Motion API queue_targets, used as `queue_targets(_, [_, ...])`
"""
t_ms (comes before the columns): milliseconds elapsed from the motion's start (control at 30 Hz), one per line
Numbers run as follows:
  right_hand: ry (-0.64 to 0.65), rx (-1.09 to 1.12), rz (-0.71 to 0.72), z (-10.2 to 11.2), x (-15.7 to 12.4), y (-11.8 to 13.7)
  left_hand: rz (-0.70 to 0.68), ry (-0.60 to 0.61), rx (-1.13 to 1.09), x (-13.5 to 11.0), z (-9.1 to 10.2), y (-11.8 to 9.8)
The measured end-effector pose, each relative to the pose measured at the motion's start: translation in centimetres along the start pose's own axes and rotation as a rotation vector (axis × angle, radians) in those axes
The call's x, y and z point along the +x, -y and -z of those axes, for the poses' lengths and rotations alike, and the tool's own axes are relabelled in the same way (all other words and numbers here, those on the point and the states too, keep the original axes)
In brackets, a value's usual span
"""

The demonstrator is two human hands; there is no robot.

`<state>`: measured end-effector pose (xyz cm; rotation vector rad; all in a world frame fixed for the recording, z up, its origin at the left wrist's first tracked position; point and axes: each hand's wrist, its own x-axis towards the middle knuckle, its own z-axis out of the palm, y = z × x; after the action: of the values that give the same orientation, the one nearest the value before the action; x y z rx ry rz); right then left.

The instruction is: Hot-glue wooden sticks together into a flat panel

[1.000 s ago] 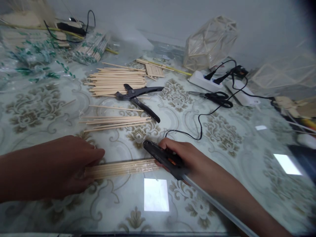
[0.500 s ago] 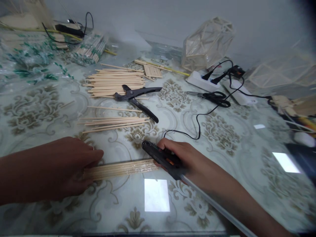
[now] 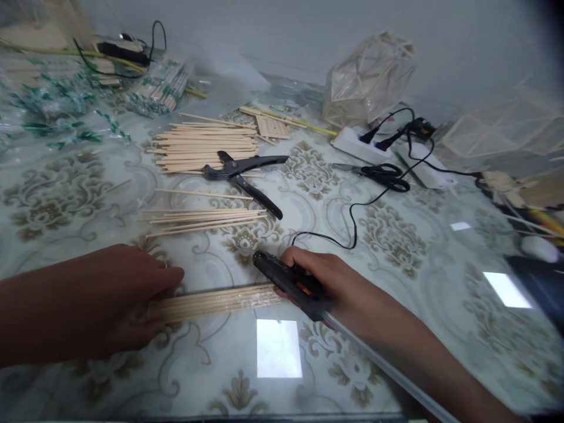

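A flat row of thin wooden sticks (image 3: 215,304) lies side by side near the front of the table, with shiny glue across its right part. Fingers of my left hand (image 3: 127,294) are closed round the row's left end. My right hand (image 3: 317,276) grips a black hot glue gun (image 3: 291,288), from whose back a long clear glue stick (image 3: 379,358) runs toward me. The gun covers the row's right end, and its nozzle is hidden. Beyond my hands lie several loose sticks (image 3: 207,221).
Black cutters (image 3: 233,169) rest against a larger pile of sticks (image 3: 207,144). Black-handled scissors (image 3: 385,175) lie beside a white power strip (image 3: 361,145) and its cords. Behind stands a stick-framed polyhedron (image 3: 370,79). Plastic-wrapped stick bundles (image 3: 158,85) are at the back left.
Both hands, the glue gun and the row of sticks hold almost the same places. The view has shifted very slightly.
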<state>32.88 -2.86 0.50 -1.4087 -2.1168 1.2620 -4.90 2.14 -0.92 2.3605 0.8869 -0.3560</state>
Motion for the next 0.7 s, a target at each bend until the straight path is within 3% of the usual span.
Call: queue_targets(700, [0.011, -0.011, -0.012, 0.11, 0.08, 0.13, 0.045, 0.053, 0.011, -0.11, 0.11, -0.12])
